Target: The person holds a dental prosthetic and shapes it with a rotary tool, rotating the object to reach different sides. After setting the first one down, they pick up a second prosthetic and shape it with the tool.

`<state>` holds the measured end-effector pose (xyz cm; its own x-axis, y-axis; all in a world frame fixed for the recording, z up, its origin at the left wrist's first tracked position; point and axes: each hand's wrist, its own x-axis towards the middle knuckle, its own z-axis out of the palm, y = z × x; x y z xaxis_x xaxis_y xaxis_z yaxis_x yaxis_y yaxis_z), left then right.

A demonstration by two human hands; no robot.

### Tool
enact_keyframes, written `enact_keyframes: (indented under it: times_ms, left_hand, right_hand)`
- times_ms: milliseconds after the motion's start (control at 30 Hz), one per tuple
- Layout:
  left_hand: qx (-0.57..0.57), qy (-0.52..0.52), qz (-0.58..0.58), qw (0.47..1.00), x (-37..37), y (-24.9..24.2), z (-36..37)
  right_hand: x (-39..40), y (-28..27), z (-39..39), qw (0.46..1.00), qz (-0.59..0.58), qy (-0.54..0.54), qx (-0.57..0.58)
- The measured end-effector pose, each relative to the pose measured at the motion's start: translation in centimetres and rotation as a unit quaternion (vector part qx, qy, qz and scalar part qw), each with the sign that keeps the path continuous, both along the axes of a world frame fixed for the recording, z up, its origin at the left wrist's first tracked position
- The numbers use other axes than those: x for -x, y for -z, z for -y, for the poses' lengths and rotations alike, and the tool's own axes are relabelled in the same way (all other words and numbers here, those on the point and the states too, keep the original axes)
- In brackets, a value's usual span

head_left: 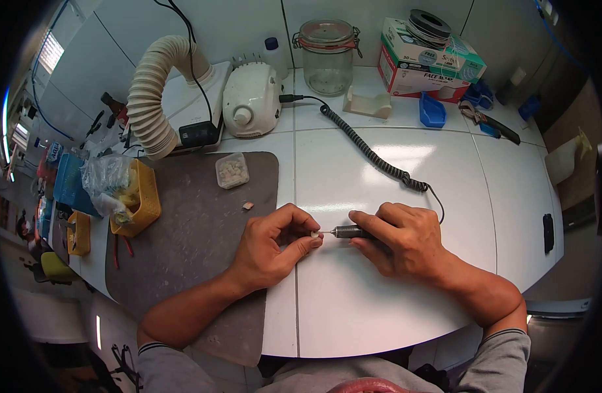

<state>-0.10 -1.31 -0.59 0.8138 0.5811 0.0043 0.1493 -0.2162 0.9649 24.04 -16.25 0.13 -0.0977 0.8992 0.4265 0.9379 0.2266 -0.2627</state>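
Note:
My left hand pinches a small whitish piece between thumb and fingertips; its exact kind is too small to make out. In my right hand is a dark rotary handpiece, held like a pen and pointing left. Its thin bit reaches the whitish piece and appears to touch it. A coiled black cord leads from behind my right hand up to the white control unit. Left of my hands, a tan fragment and a clear box of pale pieces lie on the grey mat.
A ribbed suction hose arches at the back left, near a yellow bin holding plastic bags. Toward the back stand a glass jar and a face mask box. Pliers and a blue tray lie back right.

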Motion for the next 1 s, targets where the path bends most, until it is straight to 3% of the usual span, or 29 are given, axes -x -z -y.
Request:
enact_keyframes:
  times_ms: [567,767,1000]
  left_hand:
    - [0.0,0.016,-0.006,1.0,0.07,-0.07,-0.08]
    - [0.013,-0.015,0.047,0.999,-0.17,0.54,0.3]
    - [0.004,0.0,-0.002,1.0,0.11,0.36,-0.03]
  right_hand:
    - [-0.17,-0.21,0.0,1.0,0.001,-0.016,0.009]
    - [-0.17,-0.07,-0.1,1.0,-0.01,-0.014,0.004]
    - [-0.13,-0.07,-0.01,1.0,-0.006,-0.011,0.006]
